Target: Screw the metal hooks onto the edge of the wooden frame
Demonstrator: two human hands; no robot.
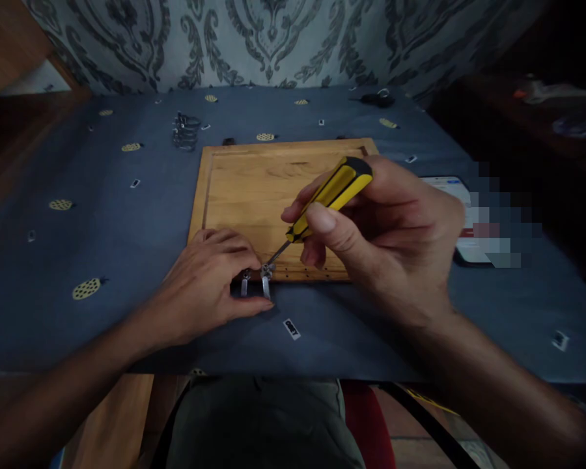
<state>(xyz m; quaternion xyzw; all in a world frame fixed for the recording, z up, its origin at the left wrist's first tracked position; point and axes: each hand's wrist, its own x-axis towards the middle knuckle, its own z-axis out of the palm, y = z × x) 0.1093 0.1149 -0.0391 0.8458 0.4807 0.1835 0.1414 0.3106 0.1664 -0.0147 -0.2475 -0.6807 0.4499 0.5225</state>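
My right hand (395, 228) grips a yellow and black screwdriver (334, 195) by its handle, slanted down to the left. The screwdriver's tip meets the screw part of a small metal clamp (266, 280) at the near edge of a wooden board (254, 189). With thumb below and fingers above, my left hand (209, 277) pinches around this clamp. A second metal clamp (245, 283) sits just left of it, partly covered by my fingers. Small dark holes run along the board's near edge, to the right of the clamps.
Several metal ring clamps (184, 132) lie stacked at the back left of the blue patterned tablecloth (127, 247). A phone (452, 195) lies to the right, partly behind my right hand. At the back right is a dark object (378, 99). A patterned wall (283, 39) closes the far side.
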